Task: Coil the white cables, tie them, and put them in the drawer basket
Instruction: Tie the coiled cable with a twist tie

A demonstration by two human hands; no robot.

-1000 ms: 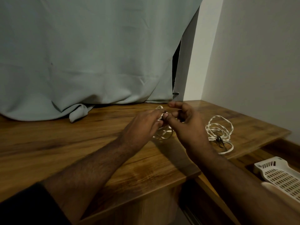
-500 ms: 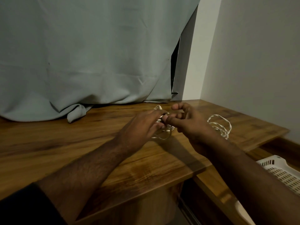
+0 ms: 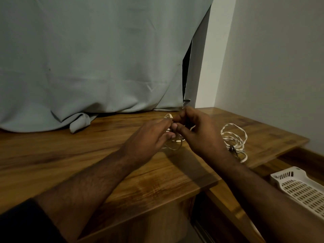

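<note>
left hand (image 3: 149,137) and right hand (image 3: 198,132) both pinching white cable coil (image 3: 172,143) over tabletop (image 3: 87,155); second tied coil (image 3: 234,139) alongside.

Light level: dim and warm, the whole room underlit.
Source: not in frame; the brightest patch was the wall strip (image 3: 210,67) by the curtain (image 3: 105,58).
Shadows: soft, dark ones fell from both forearms across the worktop (image 3: 70,155).
Glare: a faint sheen sat on the worktop's front edge.
Blur: slight softness on the fingers; fine cable detail was lost.
Edges: wide-angle bending showed, corners darker.
</note>
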